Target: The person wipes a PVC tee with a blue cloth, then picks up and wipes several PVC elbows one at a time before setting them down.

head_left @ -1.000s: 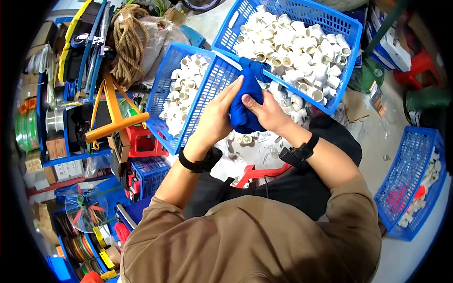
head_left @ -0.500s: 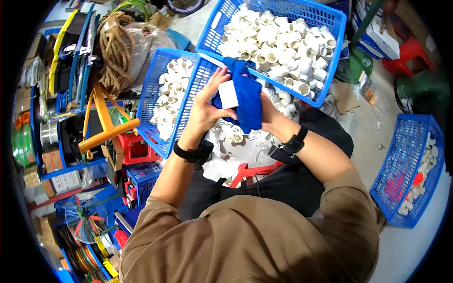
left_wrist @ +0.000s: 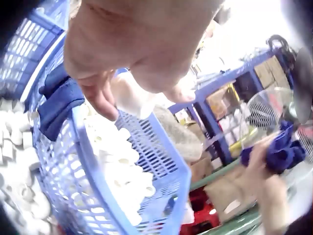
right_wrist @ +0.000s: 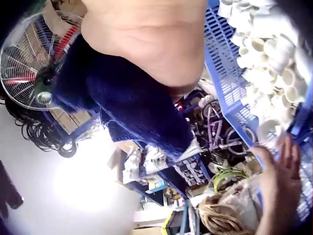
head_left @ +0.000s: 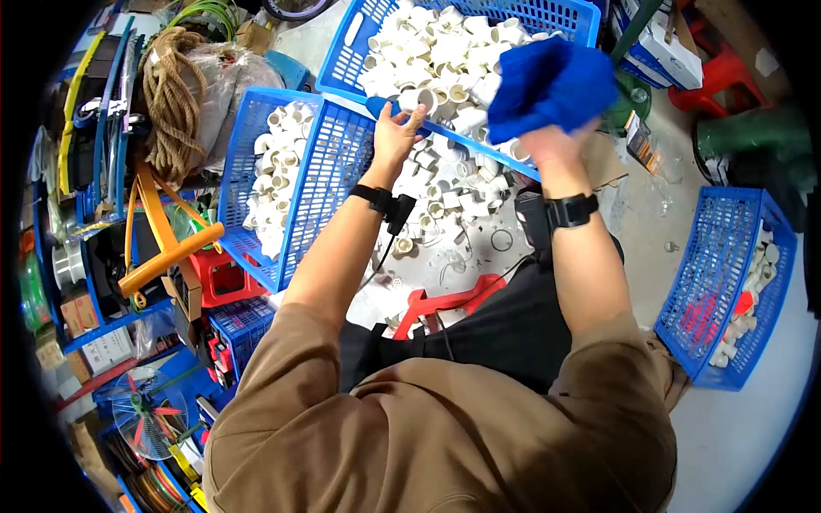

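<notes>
My left hand [head_left: 395,141] pinches a white plastic pipe fitting [head_left: 417,102] between thumb and fingers, over the near rim of the large blue basket [head_left: 340,75]. The left wrist view shows the pale fitting [left_wrist: 131,95] below the fingers. To the right, my right hand [head_left: 554,147] grips a blue cloth [head_left: 552,90], spread out and raised over the basket's right side. In the right wrist view the cloth [right_wrist: 132,103] hangs in folds from that hand, hiding its fingers. A second piece of blue cloth [left_wrist: 61,103] drapes over a basket rim beside the left hand.
White pipe fittings [head_left: 445,51] fill the large basket; more lie in a smaller blue basket [head_left: 329,162] and loose on the floor [head_left: 445,192]. Another blue basket [head_left: 714,248] stands at the right. A red stool [head_left: 453,301] is before me, and shelves line the left.
The hands have parted. The right hand has swung the blue cloth up and right, off the white fitting, while the left hand keeps the fitting, now near the basket rim. The view has shifted slightly.
</notes>
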`<state>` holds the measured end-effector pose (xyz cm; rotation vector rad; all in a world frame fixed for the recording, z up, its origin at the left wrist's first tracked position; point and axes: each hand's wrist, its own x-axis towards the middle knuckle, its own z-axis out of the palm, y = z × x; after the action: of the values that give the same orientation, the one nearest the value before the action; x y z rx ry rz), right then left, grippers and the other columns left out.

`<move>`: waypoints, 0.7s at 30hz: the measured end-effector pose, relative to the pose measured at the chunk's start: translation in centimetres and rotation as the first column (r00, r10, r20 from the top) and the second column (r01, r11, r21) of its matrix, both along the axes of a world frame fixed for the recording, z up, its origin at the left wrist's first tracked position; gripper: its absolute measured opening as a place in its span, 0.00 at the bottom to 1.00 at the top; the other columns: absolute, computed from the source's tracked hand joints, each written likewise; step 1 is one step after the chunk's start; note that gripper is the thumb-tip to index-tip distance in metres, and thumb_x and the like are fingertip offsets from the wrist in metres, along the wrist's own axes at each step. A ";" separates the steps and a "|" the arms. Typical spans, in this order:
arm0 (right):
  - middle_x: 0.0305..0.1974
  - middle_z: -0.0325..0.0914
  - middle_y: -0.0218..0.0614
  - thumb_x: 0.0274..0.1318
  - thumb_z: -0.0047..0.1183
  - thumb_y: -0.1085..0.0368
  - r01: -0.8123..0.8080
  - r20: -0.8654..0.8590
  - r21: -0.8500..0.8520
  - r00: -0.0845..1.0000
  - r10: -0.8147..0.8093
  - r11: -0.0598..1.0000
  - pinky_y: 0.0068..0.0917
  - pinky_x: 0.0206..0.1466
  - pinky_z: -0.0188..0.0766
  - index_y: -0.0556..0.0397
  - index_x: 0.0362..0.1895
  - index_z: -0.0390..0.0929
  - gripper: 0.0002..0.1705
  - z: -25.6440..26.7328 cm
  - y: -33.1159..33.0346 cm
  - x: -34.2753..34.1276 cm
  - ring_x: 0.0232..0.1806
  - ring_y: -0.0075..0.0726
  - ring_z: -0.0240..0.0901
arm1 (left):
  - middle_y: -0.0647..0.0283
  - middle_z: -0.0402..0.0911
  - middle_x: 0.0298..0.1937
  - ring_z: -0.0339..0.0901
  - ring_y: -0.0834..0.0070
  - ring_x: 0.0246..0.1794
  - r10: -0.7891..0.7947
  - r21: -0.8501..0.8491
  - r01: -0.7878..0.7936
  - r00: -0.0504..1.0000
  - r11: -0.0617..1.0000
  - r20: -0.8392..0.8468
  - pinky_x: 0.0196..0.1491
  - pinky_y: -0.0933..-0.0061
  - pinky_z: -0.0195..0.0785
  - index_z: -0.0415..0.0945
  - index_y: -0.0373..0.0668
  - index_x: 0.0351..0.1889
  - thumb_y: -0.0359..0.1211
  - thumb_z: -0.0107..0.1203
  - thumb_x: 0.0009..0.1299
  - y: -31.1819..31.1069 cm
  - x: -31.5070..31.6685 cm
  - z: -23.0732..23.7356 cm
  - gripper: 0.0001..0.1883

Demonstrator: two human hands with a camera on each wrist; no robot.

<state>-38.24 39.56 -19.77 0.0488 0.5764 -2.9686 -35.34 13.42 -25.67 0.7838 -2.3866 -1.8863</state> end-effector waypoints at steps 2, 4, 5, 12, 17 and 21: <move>0.63 0.75 0.38 0.65 0.43 0.38 -0.279 -0.275 -0.519 0.949 0.152 0.808 0.46 0.70 0.62 0.49 0.64 0.74 0.35 0.6 1.8 0.1 0.63 0.47 0.70 | 0.46 0.82 0.51 0.82 0.61 0.46 0.002 -0.386 -0.054 0.991 0.921 -0.135 0.47 0.66 0.75 0.65 0.28 0.65 0.53 0.63 0.69 -0.1 0.3 -2.4 0.40; 0.62 0.76 0.38 0.67 0.48 0.51 -0.148 -0.181 -0.442 0.981 0.074 0.885 0.43 0.71 0.62 0.50 0.61 0.75 0.25 1.5 2.8 -0.1 0.62 0.45 0.71 | 0.47 0.82 0.46 0.81 0.60 0.42 0.041 -0.437 -0.098 0.990 0.894 -0.137 0.48 0.63 0.72 0.71 0.29 0.57 0.52 0.57 0.73 0.5 1.9 -4.6 0.32; 0.62 0.76 0.38 0.67 0.49 0.52 -0.104 -0.151 -0.422 0.988 0.044 0.900 0.43 0.71 0.62 0.50 0.62 0.75 0.25 1.5 3.2 -0.6 0.62 0.45 0.71 | 0.50 0.82 0.42 0.80 0.61 0.40 0.012 -0.481 -0.087 0.988 0.873 -0.157 0.47 0.63 0.70 0.74 0.30 0.50 0.48 0.55 0.74 0.8 2.8 -5.8 0.26; 0.62 0.75 0.39 0.65 0.52 0.54 -0.002 -0.081 -0.296 0.996 -0.023 0.955 0.42 0.70 0.63 0.52 0.62 0.74 0.25 0.4 4.0 -2.8 0.62 0.44 0.71 | 0.47 0.84 0.45 0.83 0.54 0.46 -0.217 -0.359 0.424 0.843 0.832 0.493 0.52 0.59 0.73 0.78 0.37 0.52 0.45 0.60 0.66 0.6 6.5 -20.0 0.24; 0.63 0.75 0.39 0.63 0.54 0.56 0.056 -0.013 -0.096 0.998 -0.057 0.994 0.42 0.70 0.64 0.53 0.62 0.73 0.26 -0.5 4.4 -1.9 0.63 0.44 0.71 | 0.44 0.75 0.62 0.74 0.49 0.62 -0.278 -0.369 0.664 0.660 0.651 0.698 0.64 0.54 0.67 0.70 0.43 0.65 0.49 0.57 0.67 2.7 3.9 -25.4 0.31; 0.63 0.74 0.40 0.62 0.56 0.58 0.065 0.049 0.277 0.995 -0.082 0.959 0.41 0.69 0.64 0.54 0.63 0.73 0.26 0.1 4.0 1.8 0.63 0.43 0.71 | 0.51 0.76 0.64 0.74 0.53 0.64 -0.462 -0.474 0.808 0.589 0.351 0.662 0.64 0.58 0.68 0.72 0.44 0.65 0.56 0.55 0.67 1.6 3.6 -36.0 0.34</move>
<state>-36.45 43.60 -19.67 0.1873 0.9956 -2.9211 -31.79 15.06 -61.64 0.0865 -3.7237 -0.4547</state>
